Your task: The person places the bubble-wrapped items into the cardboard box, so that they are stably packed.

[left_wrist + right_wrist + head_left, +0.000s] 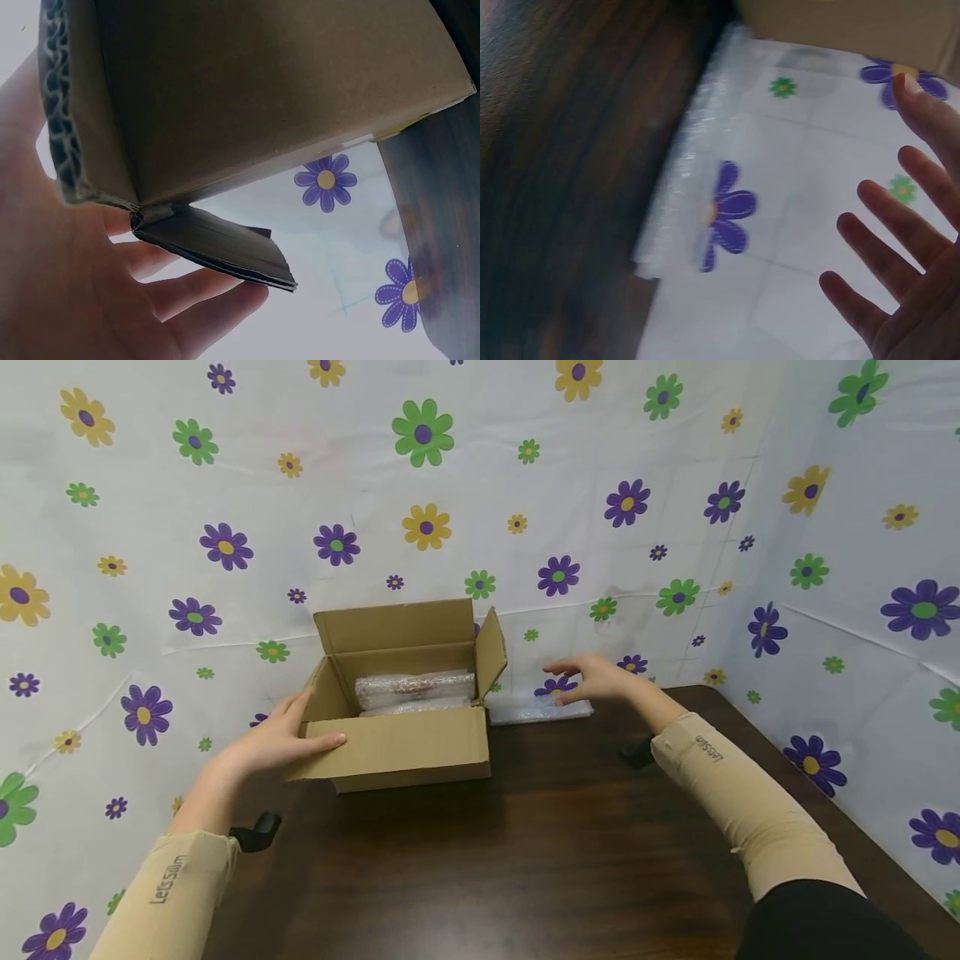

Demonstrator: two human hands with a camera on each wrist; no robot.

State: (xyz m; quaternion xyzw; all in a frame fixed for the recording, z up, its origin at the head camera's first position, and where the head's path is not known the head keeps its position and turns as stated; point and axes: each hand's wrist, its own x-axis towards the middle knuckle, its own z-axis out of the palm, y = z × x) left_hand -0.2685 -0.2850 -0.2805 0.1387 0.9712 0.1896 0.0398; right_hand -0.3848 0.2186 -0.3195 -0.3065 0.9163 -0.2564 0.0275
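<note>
An open cardboard box (pixel 412 747) sits near the back of the table, its flaps spread. Inside lie bubble-wrapped bundles (pixel 415 687); what they contain cannot be made out. My left hand (pixel 273 743) holds the box's left front corner, the thumb over the front flap and the fingers along the outside of the left flap. In the left wrist view those fingers (pixel 202 300) show behind a folded flap (pixel 217 244). My right hand (pixel 600 681) hovers with spread fingers, holding nothing. Nearest to it is a flat piece of bubble wrap (pixel 525 713) on the table, right of the box.
The dark wooden table (pixel 480 877) extends forward from the box. A white flower-printed sheet (pixel 480 485) hangs close behind it and along the right side. Black wrist mounts (pixel 257 832) stick out from both sleeves.
</note>
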